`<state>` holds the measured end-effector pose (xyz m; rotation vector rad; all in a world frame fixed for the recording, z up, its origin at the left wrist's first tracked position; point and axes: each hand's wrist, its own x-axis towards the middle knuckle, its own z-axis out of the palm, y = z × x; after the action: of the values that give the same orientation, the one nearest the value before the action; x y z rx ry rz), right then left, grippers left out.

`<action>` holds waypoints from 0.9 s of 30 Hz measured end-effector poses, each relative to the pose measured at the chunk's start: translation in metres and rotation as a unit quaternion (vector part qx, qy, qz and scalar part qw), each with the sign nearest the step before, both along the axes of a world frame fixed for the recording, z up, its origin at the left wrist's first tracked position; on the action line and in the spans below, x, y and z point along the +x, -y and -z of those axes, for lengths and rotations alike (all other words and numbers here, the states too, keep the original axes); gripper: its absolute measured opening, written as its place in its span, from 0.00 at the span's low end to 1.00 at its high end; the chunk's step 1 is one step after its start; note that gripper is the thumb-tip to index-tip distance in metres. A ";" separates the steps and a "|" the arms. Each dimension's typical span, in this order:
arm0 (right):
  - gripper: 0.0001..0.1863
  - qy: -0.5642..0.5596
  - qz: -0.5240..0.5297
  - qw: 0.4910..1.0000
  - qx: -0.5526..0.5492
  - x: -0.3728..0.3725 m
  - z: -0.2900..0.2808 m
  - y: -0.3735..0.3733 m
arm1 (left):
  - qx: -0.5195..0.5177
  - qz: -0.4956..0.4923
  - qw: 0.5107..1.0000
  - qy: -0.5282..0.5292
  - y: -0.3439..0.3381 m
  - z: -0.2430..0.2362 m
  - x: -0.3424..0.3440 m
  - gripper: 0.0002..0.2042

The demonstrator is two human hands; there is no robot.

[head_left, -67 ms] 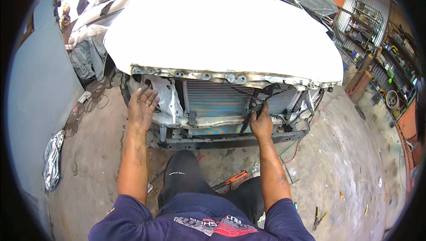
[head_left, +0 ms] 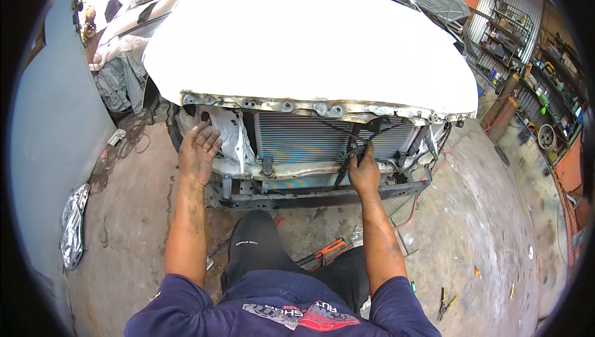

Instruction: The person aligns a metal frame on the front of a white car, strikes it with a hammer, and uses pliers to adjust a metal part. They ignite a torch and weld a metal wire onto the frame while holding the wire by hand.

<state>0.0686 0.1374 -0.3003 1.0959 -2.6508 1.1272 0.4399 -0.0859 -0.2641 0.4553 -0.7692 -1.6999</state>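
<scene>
Right hand (head_left: pixel 365 172) on black bar (head_left: pixel 354 140), fingers mostly hidden. White car (head_left: pixel 310 45) cut off, far edge. Right shelf items (head_left: pixel 543 99) too small to tell.

The head camera — the left one of two worn side by side — looks forward and steeply down from above the person's shirt (head_left: pixel 273 297), nearest at the lower edge. Beyond it, the left hand (head_left: pixel 198 154) and right hand (head_left: pixel 364 171) sit mid-view before the white car (head_left: pixel 310 45). The fisheye reaches wide, bowing the wall (head_left: pixel 59 120) and shelves (head_left: pixel 548 83) toward its dark, round rim.
</scene>
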 end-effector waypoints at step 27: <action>0.40 -0.015 0.015 0.999 -0.024 -0.006 -0.003 -0.011 | -0.740 -0.342 0.422 0.397 -0.051 -0.229 -0.217 0.35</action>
<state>0.0627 0.1487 -0.2977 1.0519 -2.5946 1.1515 0.2233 -0.0345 -0.0349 0.1389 -2.0202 0.5071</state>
